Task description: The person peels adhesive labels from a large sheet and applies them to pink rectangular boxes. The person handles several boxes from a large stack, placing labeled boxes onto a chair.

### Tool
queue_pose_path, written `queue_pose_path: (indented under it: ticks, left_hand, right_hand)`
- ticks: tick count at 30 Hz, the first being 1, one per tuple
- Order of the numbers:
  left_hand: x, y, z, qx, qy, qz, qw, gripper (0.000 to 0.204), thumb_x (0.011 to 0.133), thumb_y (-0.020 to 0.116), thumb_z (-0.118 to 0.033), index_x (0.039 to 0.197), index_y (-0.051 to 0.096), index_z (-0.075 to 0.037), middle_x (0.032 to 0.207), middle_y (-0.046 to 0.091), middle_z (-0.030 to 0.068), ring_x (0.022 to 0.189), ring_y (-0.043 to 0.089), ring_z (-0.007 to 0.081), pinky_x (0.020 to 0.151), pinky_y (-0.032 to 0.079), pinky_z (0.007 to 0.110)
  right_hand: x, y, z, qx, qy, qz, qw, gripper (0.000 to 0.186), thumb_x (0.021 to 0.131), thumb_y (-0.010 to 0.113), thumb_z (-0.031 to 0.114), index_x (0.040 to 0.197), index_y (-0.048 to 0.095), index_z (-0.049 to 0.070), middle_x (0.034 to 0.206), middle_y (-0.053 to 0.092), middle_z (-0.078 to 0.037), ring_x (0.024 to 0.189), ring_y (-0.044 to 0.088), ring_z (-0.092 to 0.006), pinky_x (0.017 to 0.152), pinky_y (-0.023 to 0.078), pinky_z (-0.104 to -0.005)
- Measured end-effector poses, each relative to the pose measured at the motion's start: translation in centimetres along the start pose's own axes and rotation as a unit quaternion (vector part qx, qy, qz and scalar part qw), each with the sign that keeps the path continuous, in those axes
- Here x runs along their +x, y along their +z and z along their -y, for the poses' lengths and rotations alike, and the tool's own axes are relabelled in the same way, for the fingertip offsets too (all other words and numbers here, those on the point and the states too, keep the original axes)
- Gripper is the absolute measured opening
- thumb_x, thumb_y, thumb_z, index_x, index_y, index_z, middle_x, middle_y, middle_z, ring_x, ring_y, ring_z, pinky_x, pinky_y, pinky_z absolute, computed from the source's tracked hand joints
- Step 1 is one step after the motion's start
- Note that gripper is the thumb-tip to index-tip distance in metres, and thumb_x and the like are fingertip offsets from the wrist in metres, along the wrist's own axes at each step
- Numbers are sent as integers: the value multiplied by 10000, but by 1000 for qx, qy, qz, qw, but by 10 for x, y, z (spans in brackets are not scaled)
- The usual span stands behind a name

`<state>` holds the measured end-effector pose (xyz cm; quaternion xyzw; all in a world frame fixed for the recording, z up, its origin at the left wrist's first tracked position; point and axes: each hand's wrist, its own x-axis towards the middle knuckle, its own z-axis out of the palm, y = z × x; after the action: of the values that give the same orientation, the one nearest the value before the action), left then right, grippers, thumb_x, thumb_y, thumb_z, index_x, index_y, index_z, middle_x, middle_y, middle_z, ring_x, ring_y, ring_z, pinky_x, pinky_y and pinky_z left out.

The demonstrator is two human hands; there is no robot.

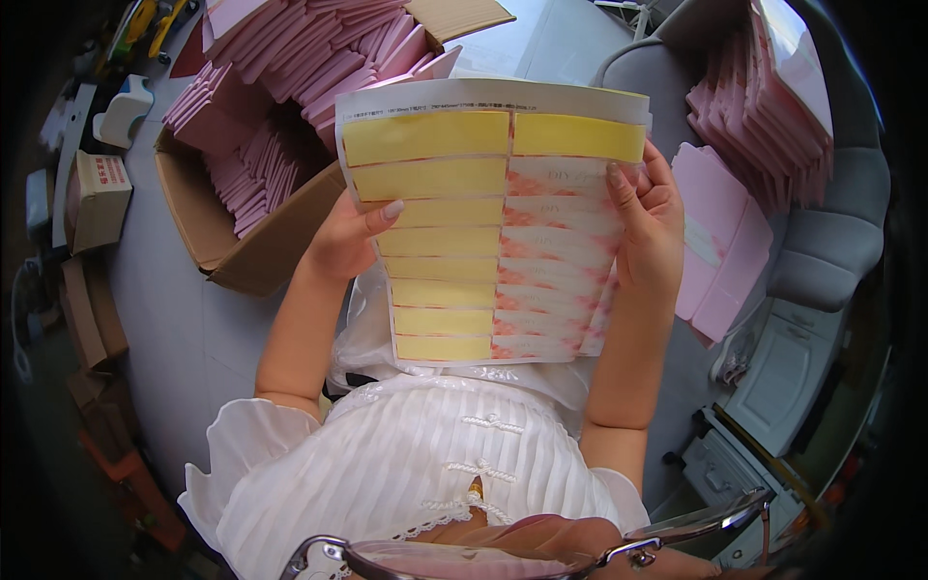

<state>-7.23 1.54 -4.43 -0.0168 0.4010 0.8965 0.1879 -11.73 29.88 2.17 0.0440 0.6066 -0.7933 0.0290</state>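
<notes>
Between my two hands I hold up a sticker sheet (454, 232). Its left column and top right strip are plain yellow backing; the other right-hand strips still carry pinkish-white labels. My left hand (353, 232) grips the left edge, thumb lying on the front and the other fingers hidden behind. The upper right edge is pinched by my right hand (650, 208), with its thumb on the front by the topmost label. Just beyond my right hand lies a flat pink box (720, 237) with a pale label on it, resting on a grey seat.
A cardboard box (246, 261) full of folded pink boxes (319, 48) stands at the far left. More pink boxes (754, 116) are stacked on the grey sofa (831, 213) at the right. White drawers (788, 358) stand at the lower right, and small cartons (100, 198) along the left.
</notes>
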Motion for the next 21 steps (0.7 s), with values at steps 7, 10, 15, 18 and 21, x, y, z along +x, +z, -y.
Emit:
queue_pose_path:
  ticks: [7, 10, 15, 18, 21]
  left_hand:
    - [0, 5, -3, -220, -67, 154, 961, 531, 961, 473, -249, 1409, 339, 4, 1381, 463, 151, 1248, 483, 267, 1033, 394, 412]
    - [8, 13, 4, -271, -71, 195, 940, 536, 988, 397, -313, 1420, 323, -4, 1407, 435, 161, 1267, 466, 290, 1055, 375, 429]
    - [6, 30, 11, -313, -85, 144, 935, 585, 950, 460, -341, 1424, 316, -30, 1424, 411, 173, 1280, 444, 334, 1053, 377, 478]
    - [2, 35, 14, -283, -75, 141, 946, 584, 949, 451, -342, 1425, 316, -30, 1431, 403, 172, 1284, 439, 330, 1055, 376, 473]
    - [-2, 41, 18, -257, -43, 156, 953, 517, 976, 396, -289, 1404, 345, -5, 1399, 442, 152, 1271, 457, 280, 1049, 382, 409]
  right_hand:
    - [-3, -5, 7, 84, 68, 20, 994, 494, 900, 636, 94, 1328, 418, -20, 1111, 647, -114, 1011, 610, -166, 888, 473, -298]
    - [-10, 12, 0, -460, -277, -137, 833, 610, 869, 673, 103, 1376, 357, -20, 1151, 622, -156, 1050, 596, -242, 919, 459, -327]
    - [-39, 32, 5, -484, -345, -2, 804, 890, 797, 744, 111, 1452, 157, -29, 1274, 560, -188, 1232, 496, -337, 1008, 402, -380]
    - [-47, 41, -2, -425, -291, 13, 857, 986, 774, 762, 105, 1465, 71, -32, 1280, 571, -168, 1287, 455, -338, 1043, 372, -408]
    - [-53, 37, -7, -378, -275, 0, 884, 1027, 780, 752, 70, 1478, 0, 5, 1220, 614, -162, 1291, 456, -320, 1078, 340, -399]
